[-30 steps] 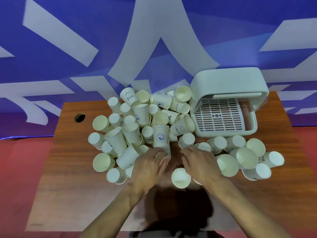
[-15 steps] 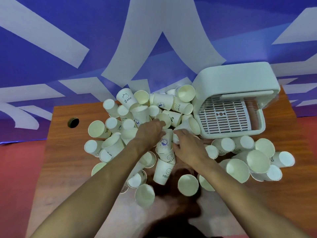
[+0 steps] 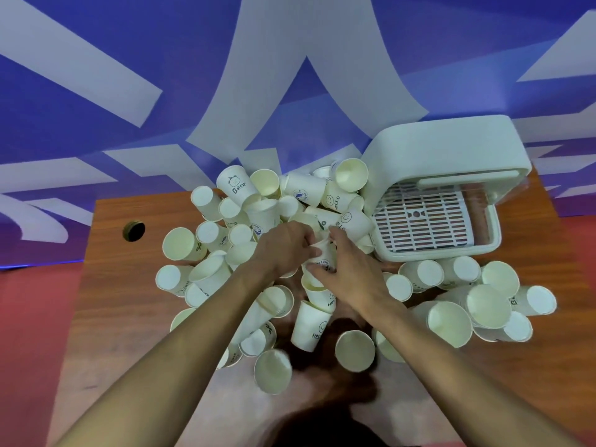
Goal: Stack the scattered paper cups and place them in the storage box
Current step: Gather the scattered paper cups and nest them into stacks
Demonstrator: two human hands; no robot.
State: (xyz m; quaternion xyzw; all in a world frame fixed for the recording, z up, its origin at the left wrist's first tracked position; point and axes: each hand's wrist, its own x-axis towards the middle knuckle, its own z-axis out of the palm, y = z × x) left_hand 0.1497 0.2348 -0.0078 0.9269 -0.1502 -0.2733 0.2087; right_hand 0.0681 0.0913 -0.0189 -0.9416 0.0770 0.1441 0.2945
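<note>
Wooden table [image 3: 129, 317], blue-white wall [image 3: 64, 124], red floor [image 3: 32, 317].

Among the paper cups [image 3: 322, 258], fingertips of the left hand [image 3: 283, 250] and right hand [image 3: 350, 272] are hidden; the 6 o'clock cup [image 3: 272, 371] is blurred.

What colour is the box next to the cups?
The storage box is white, seen best in the head view.

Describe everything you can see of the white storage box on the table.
The storage box is white and looks like plastic, with rounded corners. It sits at the far right of the table, its open mouth turned toward the camera, showing a slotted grid tray inside with no cups on it. Paper cups lean against its left wall and lie along its front rim.
</note>
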